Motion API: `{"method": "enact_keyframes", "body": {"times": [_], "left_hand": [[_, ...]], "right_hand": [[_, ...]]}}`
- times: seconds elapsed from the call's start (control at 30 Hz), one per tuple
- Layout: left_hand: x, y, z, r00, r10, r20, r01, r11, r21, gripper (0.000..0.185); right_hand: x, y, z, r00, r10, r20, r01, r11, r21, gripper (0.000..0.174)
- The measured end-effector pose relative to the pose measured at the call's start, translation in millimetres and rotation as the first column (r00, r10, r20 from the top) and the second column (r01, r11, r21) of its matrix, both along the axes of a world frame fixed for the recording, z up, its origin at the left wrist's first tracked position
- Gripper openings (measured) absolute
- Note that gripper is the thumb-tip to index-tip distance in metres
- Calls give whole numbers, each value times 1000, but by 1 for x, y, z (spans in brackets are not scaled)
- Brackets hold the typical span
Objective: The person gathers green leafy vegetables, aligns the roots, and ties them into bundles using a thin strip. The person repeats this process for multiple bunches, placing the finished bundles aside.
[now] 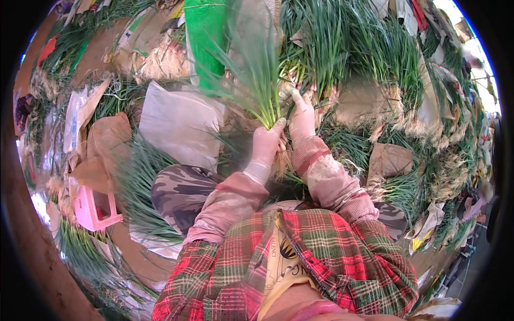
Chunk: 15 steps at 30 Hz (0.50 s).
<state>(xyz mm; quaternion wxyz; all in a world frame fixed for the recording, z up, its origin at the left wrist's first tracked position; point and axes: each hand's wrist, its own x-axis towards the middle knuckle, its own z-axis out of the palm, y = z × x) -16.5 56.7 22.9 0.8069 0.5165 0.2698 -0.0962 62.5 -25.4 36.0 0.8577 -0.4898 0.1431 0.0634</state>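
My left hand (266,140), in a thin pale glove, is closed around a bunch of green onions (265,96). Their leaves fan upward, blurred, and their pale roots hang below the fist. Close beside it on the right, my gloved right hand (301,114) has its fingers bent at the lower stems of the onion pile (329,52); some dark green leaves show by its fingertips. Whether it grips any of them is not clear.
A white sack (180,120) lies left of my hands, with a green sack (205,44) beyond. A pink plastic stool (96,210) stands at the left near a brown sack (108,140). More onions with dry roots lie at the right around a brown cloth piece (389,159).
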Motion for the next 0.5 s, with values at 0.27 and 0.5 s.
{"method": "enact_keyframes", "body": {"times": [0.27,0.5], "left_hand": [[0,-1,21,982,-13,186,8,999,31,24],[7,11,-4,994,-101,47,109,967,-231,27]], "right_hand": [[21,-125,-41,896,273,350,109,630,-769,28],[61,-100,-19,954,300,6,-98,331,-938,52]]}}
